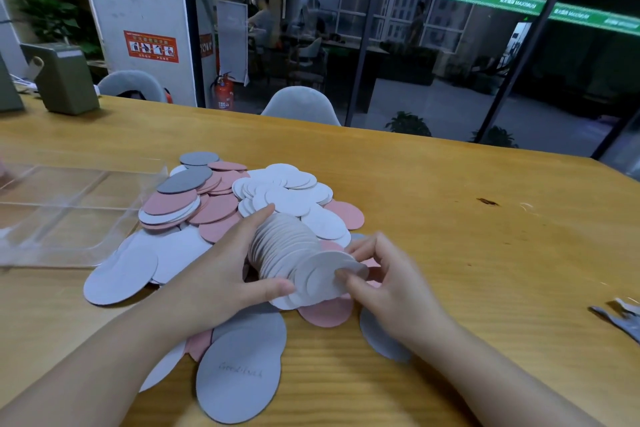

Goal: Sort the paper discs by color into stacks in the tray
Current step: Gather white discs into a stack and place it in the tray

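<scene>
My left hand (pixel 225 274) was curled round a fanned stack of white discs (pixel 294 253), thumb under its near edge and fingers over its far side; my right hand (pixel 377 274) pinched the rim of the nearest disc at the stack's loose end, thumb and forefinger together on it. Stack held just above the pile of loose discs (pixel 242 198), which spread beneath and beyond both hands on the wooden table (pixel 450 218). Clear tray (pixel 69 211) lay to the left of my left hand, near the pile's edge, dividers visible, no discs that I could see in it. Handling, as I judged it: thin paper, very light, bends readily, faces slide over one another, so a stack splays unless squeezed across its edges; a single disc is best taken by its rim. Counts: one held stack, its discs too many and too overlapped to number. In the pile, three colours of small disc, white, pink (pixel 169 203) and grey (pixel 183 180), none countable with certainty; at least two small grey ones showed. Larger pale discs (pixel 121 277) and larger grey discs (pixel 239 374) lay nearest me, several of each.
</scene>
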{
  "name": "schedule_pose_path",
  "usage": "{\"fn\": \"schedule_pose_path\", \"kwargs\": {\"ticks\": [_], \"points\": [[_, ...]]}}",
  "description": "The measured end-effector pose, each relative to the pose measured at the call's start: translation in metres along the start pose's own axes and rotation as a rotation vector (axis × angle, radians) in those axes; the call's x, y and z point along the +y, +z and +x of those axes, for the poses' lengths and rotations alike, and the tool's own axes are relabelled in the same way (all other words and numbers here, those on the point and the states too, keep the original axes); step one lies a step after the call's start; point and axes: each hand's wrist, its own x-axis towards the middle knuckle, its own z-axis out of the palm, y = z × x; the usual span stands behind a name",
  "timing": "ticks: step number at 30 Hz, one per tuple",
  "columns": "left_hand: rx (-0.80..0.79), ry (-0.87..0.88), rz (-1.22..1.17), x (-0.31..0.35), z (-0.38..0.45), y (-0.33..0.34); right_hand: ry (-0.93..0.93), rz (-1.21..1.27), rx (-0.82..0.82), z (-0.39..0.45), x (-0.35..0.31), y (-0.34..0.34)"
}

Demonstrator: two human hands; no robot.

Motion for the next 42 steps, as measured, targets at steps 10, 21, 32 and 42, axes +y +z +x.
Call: {"fn": "schedule_pose_path", "kwargs": {"ticks": [10,21,32,42], "points": [[-0.023,0.034,0.114,0.007,-0.002,0.004,-0.065,-0.24,-0.195,-0.003,0.002,0.017],[-0.091,0.046,0.187,0.011,-0.006,0.013,-0.014,-0.278,-0.359,-0.005,-0.013,0.022],[0.096,0.069,-0.065,0.012,-0.007,-0.009,0.06,-0.32,-0.068,0.046,0.001,0.002],[0.237,-0.009,-0.158,-0.001,-0.005,-0.045,0.286,-0.575,-0.304,0.092,0.001,0.012]]}}
